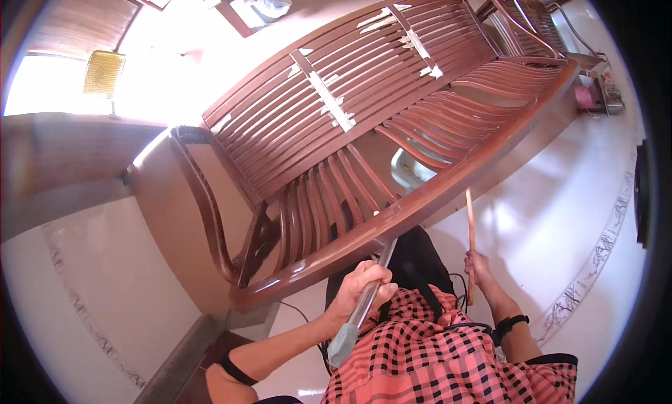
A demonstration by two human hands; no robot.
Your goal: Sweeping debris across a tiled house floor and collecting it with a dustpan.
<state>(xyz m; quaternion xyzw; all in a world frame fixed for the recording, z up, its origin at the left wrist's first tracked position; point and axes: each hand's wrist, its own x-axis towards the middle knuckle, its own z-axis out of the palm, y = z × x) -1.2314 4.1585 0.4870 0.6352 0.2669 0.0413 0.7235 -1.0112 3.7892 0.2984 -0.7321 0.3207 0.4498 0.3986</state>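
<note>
My left hand is closed around a metal pole with a grey end grip. The pole slants up to the front rail of a slatted wooden bench, where its far end is hidden. A thin wooden stick is held in my right hand, lower on the right. Its upper end meets the rail's lower edge, and what lies beyond is hidden. The bench seat has gaps between its slats. Through one gap a pale basin shows on the floor.
Torn whitish strips cling to the bench's backrest. A curved wooden armrest rises at left. Another slatted seat and a pink container stand at far right. Dark cables hang by my body above the white tiled floor.
</note>
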